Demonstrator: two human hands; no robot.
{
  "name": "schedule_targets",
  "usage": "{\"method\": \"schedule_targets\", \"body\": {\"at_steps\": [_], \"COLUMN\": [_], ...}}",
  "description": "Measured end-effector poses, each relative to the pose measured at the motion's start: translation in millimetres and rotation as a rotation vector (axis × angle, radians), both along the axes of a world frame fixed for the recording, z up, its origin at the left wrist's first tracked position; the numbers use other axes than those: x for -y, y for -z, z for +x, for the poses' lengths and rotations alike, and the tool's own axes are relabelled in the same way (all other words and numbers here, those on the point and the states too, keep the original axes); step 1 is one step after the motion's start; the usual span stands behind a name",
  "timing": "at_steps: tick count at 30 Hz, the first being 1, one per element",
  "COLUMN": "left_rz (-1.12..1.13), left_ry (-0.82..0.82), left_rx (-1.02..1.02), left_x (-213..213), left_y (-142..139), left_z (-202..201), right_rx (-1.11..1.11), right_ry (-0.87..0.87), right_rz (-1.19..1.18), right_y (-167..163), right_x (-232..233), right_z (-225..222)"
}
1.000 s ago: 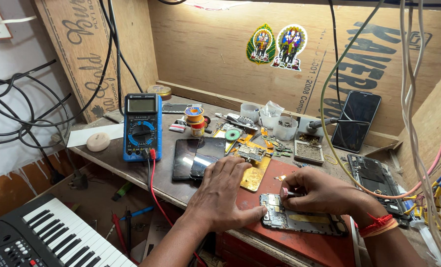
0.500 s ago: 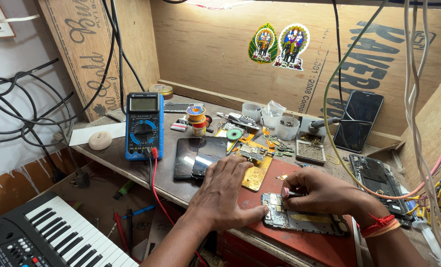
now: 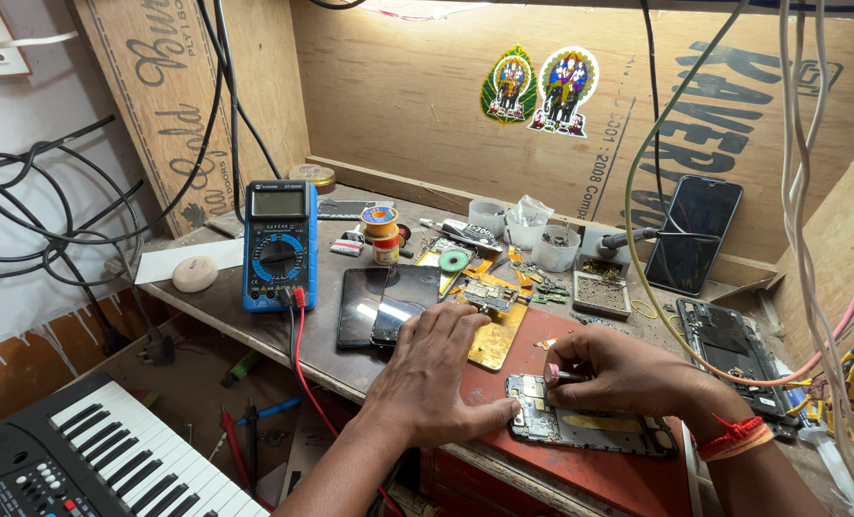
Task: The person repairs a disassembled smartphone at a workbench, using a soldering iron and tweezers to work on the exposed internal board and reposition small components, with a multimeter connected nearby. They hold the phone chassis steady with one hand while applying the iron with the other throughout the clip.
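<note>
An opened phone (image 3: pixel 590 429) lies back up, its circuit board bare, on a red mat (image 3: pixel 637 483) at the bench's front edge. My left hand (image 3: pixel 441 369) rests flat on the mat, thumb against the phone's left end. My right hand (image 3: pixel 628 369) grips a small pink-capped screwdriver (image 3: pixel 556 374), tip down on the phone's upper left corner. A red thread band circles that wrist.
A blue multimeter (image 3: pixel 278 244) with red and black leads stands at left. Two dark phone screens (image 3: pixel 388 304), a gold board, solder spools, small cups and another opened phone (image 3: pixel 728 349) crowd the bench. A keyboard (image 3: pixel 111 460) sits lower left. Cables hang at right.
Both hands stay on the opened phone. The view has shifted very slightly; nothing else has visibly moved.
</note>
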State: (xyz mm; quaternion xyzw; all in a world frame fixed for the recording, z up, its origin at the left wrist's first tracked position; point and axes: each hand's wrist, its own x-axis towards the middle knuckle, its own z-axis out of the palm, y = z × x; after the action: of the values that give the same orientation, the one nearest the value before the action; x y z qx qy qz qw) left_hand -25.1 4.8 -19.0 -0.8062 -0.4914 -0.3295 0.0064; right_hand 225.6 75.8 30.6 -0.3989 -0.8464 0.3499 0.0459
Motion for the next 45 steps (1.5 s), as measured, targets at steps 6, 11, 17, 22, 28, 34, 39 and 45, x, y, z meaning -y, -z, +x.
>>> {"method": "schedule_targets", "body": {"at_steps": [6,11,17,22,28,34,39,45], "left_rz": [0.004,0.003,-0.010,-0.027,-0.028,-0.023,-0.013,-0.021], "left_ry": [0.006,0.004,-0.004,-0.004,-0.005,-0.005,-0.004,-0.005], "left_rx": [0.001,0.001,-0.015,-0.023,-0.023,-0.018,-0.018,-0.027], "left_x": [-0.3,0.3,0.7,1.2,1.1,2.1,2.5,2.1], "left_y": [0.1,0.9,-0.6,-1.2,-1.2,-1.6,-2.1,-2.3], "left_z": [-0.3,-0.7,-0.2,-1.2,-0.6,-0.9,-0.7,-1.0], "right_rx": [0.000,-0.027,-0.232,-0.601,-0.848,-0.825,-0.889,-0.894], "right_ry": [-0.014,-0.011,0.011,0.007,0.002,0.145,0.124,0.133], "right_rz": [-0.001,-0.003,-0.078,-0.068,0.047,0.042,0.050,0.036], "right_y": [-0.8,1.1,-0.4,-8.7,-21.6,-20.2,-14.9,-9.1], "right_x": [-0.6,-0.4,-4.9,-3.6,3.6,3.9,0.0,-1.4], "right_z": [0.7,1.1,11.4,15.9,12.8,6.7,3.9,-0.2]}}
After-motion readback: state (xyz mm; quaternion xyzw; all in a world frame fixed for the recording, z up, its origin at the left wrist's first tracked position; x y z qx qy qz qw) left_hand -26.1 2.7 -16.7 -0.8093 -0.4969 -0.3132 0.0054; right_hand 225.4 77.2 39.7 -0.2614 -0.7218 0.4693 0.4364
